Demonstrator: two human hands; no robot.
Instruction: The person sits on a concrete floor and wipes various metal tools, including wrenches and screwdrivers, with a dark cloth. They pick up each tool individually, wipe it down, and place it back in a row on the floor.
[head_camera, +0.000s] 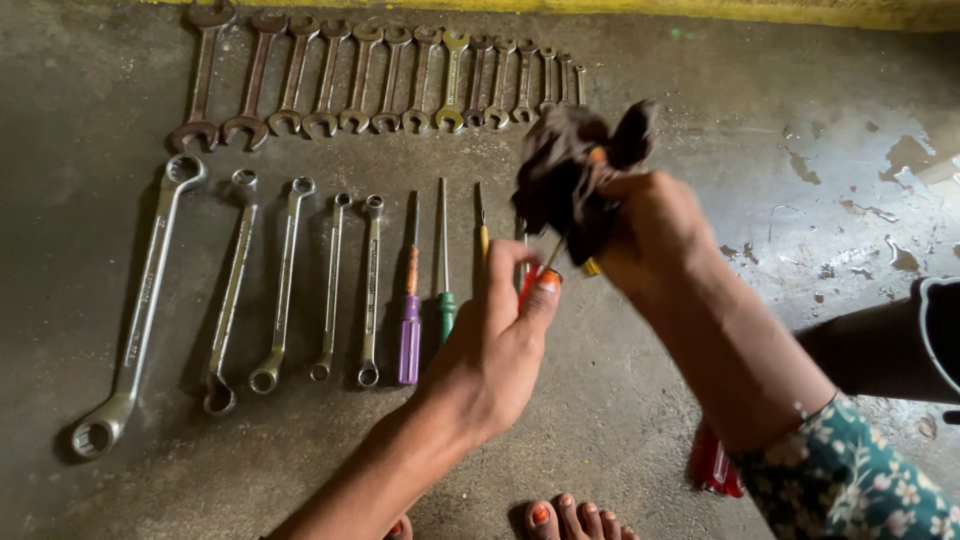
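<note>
The left hand (500, 340) was closed on a screwdriver (541, 272) with an orange-red handle, thumb and fingers pinched about the handle's top so that its thin shaft rose slanting up to the right. The right hand (650, 235) was clamped on a dark rag (570, 170), bunched in the fist and wrapped around the upper end of that shaft; the cloth hid the tip. Both hands hung above the concrete floor (700, 100), just right of the purple-handled screwdriver (409, 330), which serves here as the landmark.

Just right of the purple-handled screwdriver lay a green-handled screwdriver (446, 300), and beyond that a slim yellow-handled one (483, 235), partly behind the left hand. To the left of the landmark lay five silvery ring spanners (285, 290) side by side, growing longer toward the far left. Above the landmark, farther from the person, a row of rusty open-ended spanners (380, 80) ran along the floor beneath a yellow painted strip (600, 8).

Well to the right of the landmark and nearer the person, a red object (712, 465) showed partly under the floral sleeve (850, 480); what it was could not be told. No container was visible; every tool lay straight on the floor. Bare toes with orange polish (575, 515) showed at the bottom edge.
</note>
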